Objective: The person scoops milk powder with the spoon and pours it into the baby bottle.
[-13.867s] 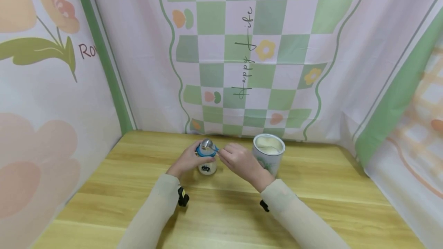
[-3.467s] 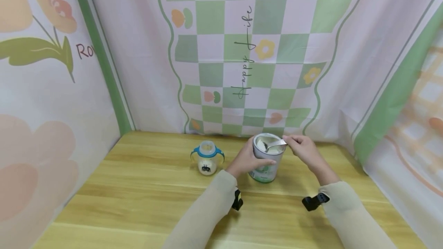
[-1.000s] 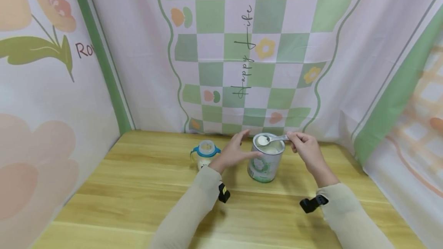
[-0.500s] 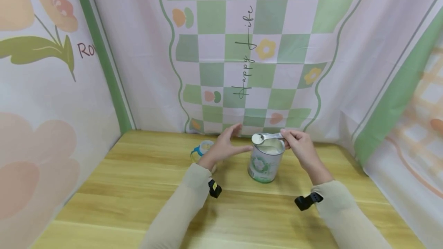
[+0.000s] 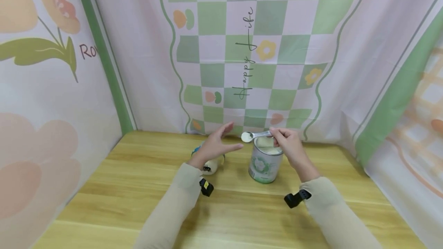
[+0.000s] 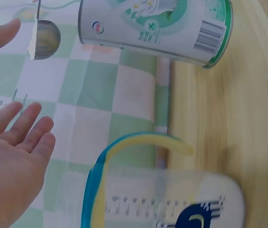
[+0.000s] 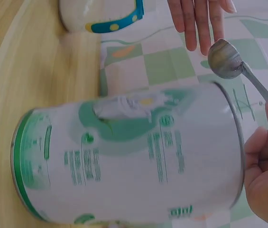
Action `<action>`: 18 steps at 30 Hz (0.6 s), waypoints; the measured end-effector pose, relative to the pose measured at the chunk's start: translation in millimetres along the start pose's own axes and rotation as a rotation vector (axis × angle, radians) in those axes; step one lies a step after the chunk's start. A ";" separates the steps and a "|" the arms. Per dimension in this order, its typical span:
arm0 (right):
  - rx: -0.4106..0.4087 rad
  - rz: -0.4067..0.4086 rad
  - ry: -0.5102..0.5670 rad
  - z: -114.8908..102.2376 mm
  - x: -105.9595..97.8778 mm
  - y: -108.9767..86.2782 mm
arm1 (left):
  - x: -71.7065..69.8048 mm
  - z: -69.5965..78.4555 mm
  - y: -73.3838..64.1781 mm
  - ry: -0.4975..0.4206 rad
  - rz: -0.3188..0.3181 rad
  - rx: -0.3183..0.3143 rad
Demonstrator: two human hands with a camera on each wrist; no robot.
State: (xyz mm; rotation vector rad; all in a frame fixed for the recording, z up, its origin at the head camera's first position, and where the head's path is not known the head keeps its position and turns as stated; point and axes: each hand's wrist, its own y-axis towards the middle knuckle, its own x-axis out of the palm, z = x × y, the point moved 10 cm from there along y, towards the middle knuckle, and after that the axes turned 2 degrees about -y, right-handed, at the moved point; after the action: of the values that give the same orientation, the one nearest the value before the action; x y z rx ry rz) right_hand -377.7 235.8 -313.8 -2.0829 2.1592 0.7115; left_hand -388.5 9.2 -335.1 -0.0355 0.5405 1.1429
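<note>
My right hand [image 5: 290, 147] pinches the handle of a metal measuring spoon [image 5: 247, 136] heaped with white powder. The spoon's bowl is level, out past the left rim of an open white-and-green milk powder can [image 5: 264, 166]. My left hand [image 5: 215, 146] is spread with thumb and fingers apart, holding nothing, over a baby bottle [image 5: 209, 167]. In the left wrist view the bottle [image 6: 148, 197] shows its blue-and-yellow handle, a scale and a dark printed figure. The right wrist view has the spoon [image 7: 225, 59] near the left fingertips. My left hand hides most of the bottle's top in the head view.
Both can and bottle stand upright on a wooden table [image 5: 235, 214]. A patterned curtain [image 5: 242, 49] hangs right behind the table's back edge, with more printed cloth on the left and right sides. Each wrist carries a small black camera.
Earlier, my left hand steadied the can while the spoon dug in the powder. Since then that hand has let go and moved left over the bottle; the filled spoon has risen and moved left.
</note>
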 end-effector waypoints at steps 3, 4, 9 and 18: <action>0.006 -0.011 -0.012 -1.1 9.3 1.1 | -6.4 -0.6 -3.9 0.020 -0.004 -0.001; 0.008 -0.013 -0.019 -1.4 12.2 1.4 | -9.0 -0.6 -5.2 0.027 -0.003 0.001; 0.004 -0.024 -0.033 -5.2 25.4 2.7 | -24.6 -3.1 -11.4 0.024 0.019 0.018; -0.023 -0.050 -0.047 -13.6 46.4 1.4 | -44.8 -22.4 -28.5 0.020 0.069 -0.005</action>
State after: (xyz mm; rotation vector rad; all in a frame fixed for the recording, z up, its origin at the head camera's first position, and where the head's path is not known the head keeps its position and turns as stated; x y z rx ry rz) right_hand -379.4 187.6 -317.6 -2.1008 2.0772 0.7750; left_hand -385.9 -47.9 -342.6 -0.0324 0.5601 1.2124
